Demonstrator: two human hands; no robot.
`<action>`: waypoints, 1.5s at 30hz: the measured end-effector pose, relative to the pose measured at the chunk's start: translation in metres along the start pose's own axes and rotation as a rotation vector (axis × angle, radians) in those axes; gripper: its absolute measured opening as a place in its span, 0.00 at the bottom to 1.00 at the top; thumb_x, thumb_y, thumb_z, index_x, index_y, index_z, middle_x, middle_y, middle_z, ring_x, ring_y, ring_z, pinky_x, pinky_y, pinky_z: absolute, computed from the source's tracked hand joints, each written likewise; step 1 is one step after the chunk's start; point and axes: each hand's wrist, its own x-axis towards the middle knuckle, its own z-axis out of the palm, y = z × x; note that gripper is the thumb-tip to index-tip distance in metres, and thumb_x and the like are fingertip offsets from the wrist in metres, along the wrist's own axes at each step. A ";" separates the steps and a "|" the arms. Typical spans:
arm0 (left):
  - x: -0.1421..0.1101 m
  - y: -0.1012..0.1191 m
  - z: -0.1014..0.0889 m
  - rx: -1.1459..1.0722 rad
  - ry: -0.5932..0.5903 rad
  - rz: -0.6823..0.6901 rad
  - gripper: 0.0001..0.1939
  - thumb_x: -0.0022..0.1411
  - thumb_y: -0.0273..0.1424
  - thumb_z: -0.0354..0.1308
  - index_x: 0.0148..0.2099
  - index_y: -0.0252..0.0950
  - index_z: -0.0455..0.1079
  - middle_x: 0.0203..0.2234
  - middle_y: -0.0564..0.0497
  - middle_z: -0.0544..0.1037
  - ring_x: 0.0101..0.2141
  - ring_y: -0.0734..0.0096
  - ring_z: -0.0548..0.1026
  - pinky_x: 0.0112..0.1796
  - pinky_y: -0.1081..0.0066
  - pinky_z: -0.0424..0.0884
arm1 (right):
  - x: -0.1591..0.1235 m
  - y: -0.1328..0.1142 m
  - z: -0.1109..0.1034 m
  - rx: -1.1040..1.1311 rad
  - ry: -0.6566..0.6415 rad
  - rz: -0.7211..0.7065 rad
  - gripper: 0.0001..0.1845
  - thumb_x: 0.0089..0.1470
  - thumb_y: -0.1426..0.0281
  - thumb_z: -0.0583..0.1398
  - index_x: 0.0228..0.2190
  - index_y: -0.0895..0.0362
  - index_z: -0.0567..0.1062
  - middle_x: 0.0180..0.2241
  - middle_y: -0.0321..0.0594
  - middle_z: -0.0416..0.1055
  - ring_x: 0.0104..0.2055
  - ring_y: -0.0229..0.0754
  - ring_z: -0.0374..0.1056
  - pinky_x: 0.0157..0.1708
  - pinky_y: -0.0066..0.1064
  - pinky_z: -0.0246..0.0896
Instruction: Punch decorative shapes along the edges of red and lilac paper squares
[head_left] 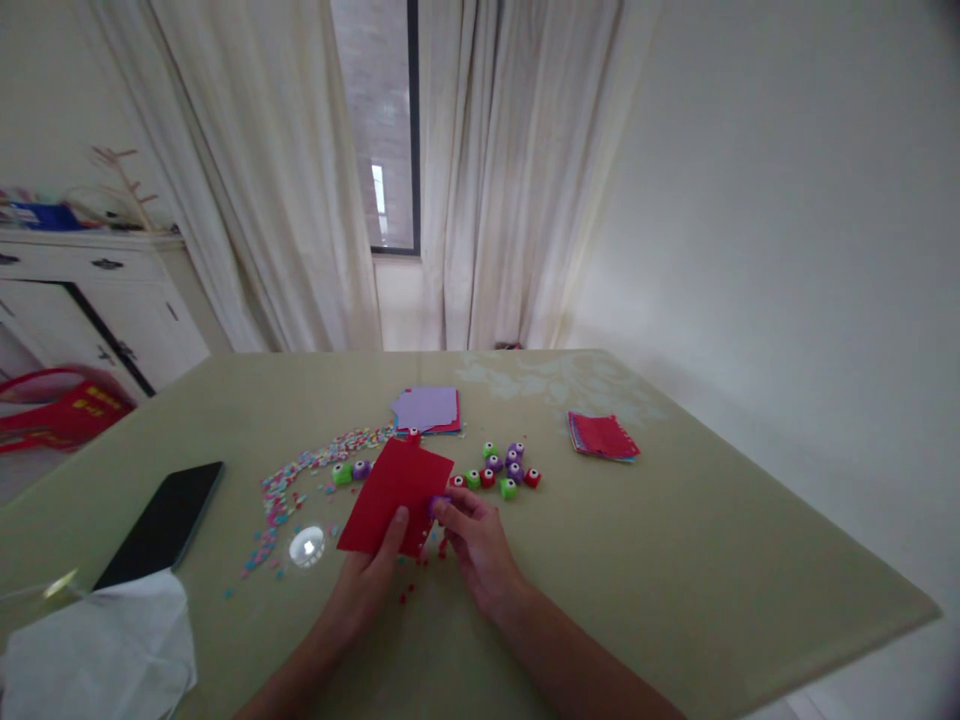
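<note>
My left hand [375, 575] grips a red sheet of paper [397, 490] near its lower edge, thumb on top. The sheet is tilted above the table. At its right edge my right hand [476, 545] pinches a small purple paper punch [439, 505], mostly hidden by the fingers. Small notches show along that edge. Beneath lie red paper bits [405, 597]. Just beyond my right hand stand several small red, green and purple punches [514, 470]. Left of the sheet are a green punch [342, 474] and a purple punch [361, 469].
A curved trail of coloured confetti [300, 468] lies on the left. Behind it is a stack topped with lilac paper [427, 408]; to the right, a red-topped paper stack [604, 436]. A black phone [165, 520] and a white face mask [101, 650] lie at the left.
</note>
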 end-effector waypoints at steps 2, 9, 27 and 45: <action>0.001 -0.004 0.000 -0.020 -0.025 -0.003 0.28 0.63 0.52 0.60 0.53 0.34 0.77 0.53 0.40 0.84 0.56 0.47 0.79 0.60 0.53 0.71 | 0.002 0.001 -0.003 -0.026 0.007 0.022 0.23 0.36 0.63 0.80 0.35 0.57 0.83 0.33 0.39 0.82 0.30 0.39 0.73 0.31 0.28 0.64; 0.007 -0.007 -0.005 -0.039 -0.059 -0.080 0.25 0.64 0.50 0.59 0.51 0.36 0.78 0.52 0.42 0.84 0.56 0.48 0.79 0.62 0.53 0.69 | 0.004 0.000 -0.009 -0.078 -0.061 0.156 0.27 0.38 0.57 0.79 0.37 0.61 0.85 0.32 0.44 0.82 0.26 0.36 0.70 0.25 0.26 0.59; 0.013 -0.002 -0.009 0.036 -0.109 -0.107 0.25 0.60 0.52 0.61 0.49 0.38 0.79 0.48 0.45 0.86 0.53 0.49 0.82 0.57 0.57 0.75 | 0.007 0.002 -0.013 -0.144 -0.064 0.217 0.28 0.36 0.52 0.79 0.29 0.61 0.81 0.24 0.37 0.78 0.22 0.33 0.69 0.25 0.24 0.59; 0.024 0.001 -0.024 0.112 -0.234 -0.060 0.23 0.59 0.53 0.62 0.41 0.37 0.78 0.38 0.45 0.88 0.40 0.51 0.85 0.45 0.57 0.81 | 0.001 0.007 -0.012 -0.073 -0.150 0.275 0.29 0.38 0.52 0.78 0.33 0.62 0.83 0.27 0.38 0.78 0.23 0.32 0.67 0.27 0.25 0.58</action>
